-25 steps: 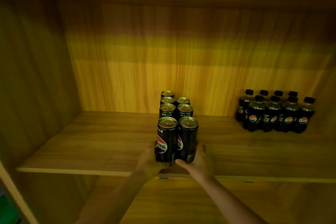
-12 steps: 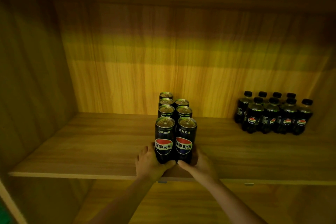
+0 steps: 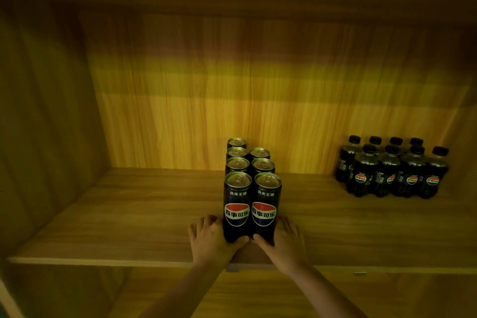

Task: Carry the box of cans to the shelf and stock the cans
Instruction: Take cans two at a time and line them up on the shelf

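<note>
**On the wooden shelf: cans in two files, both hands at the front pair**

Landmark: front pair of cans, upright on the shelf board, near its front edge and about mid-width.

Left of the pair: bare board running to the cabinet side wall, dim and without readable detail. The lower-left corner of the view is cut off.

Left hand: cupped against the base of the left front can, fingers spread along its outer side, thumb laid across the front foot. How far the fingers wrap behind is hidden.

Front pair: dark cans with red, white and blue roundels facing out, touching side by side.

Behind the pair: rear cans in the same two files; mostly tops show. The hindmost left can has no partner visible beside it. Full count uncertain.

Right hand: mirrored on the right front can, thumb at the foot, fingers spread on the outer side; fingertips partly hidden.

Well right of the pair: cluster of dark capped bottles near the back panel; the rear row is largely hidden.

Both forearms leave the view at the bottom edge.
</note>
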`<state>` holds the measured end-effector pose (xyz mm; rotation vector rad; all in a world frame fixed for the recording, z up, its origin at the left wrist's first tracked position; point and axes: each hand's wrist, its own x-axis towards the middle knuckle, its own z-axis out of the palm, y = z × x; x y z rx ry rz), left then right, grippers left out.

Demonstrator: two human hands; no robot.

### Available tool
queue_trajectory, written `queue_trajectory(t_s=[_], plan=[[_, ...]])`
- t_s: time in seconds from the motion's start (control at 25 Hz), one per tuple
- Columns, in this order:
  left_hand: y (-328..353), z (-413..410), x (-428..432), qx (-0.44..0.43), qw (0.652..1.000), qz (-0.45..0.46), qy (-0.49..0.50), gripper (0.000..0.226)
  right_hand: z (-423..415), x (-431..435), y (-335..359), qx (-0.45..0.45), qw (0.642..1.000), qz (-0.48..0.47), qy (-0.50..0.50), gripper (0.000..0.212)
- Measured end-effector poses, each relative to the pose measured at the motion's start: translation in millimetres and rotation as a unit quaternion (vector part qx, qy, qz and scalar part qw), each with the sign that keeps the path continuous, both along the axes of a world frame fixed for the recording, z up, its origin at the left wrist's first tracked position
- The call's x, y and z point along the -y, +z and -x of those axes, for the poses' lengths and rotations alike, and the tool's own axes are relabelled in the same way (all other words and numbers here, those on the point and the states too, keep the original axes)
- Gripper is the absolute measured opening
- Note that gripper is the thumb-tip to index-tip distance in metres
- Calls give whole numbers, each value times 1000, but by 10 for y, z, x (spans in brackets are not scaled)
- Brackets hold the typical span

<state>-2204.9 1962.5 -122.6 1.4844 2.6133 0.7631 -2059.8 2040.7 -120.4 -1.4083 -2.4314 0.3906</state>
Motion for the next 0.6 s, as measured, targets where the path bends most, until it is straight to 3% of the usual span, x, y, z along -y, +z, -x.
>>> queue_trajectory(t_s=[0.12, 0.32, 0.6], plan=[[-1, 6, -44, -7, 1000, -1, 6, 74, -6, -34, 35, 12, 1000, 19, 18, 134], [-14, 10, -84, -9, 1000, -16, 4, 71, 8, -75, 90, 10, 999, 32, 29, 77], [-37, -15, -88, 8, 1000, -14, 7, 81, 46, -113, 89, 1, 999, 36, 37, 80]])
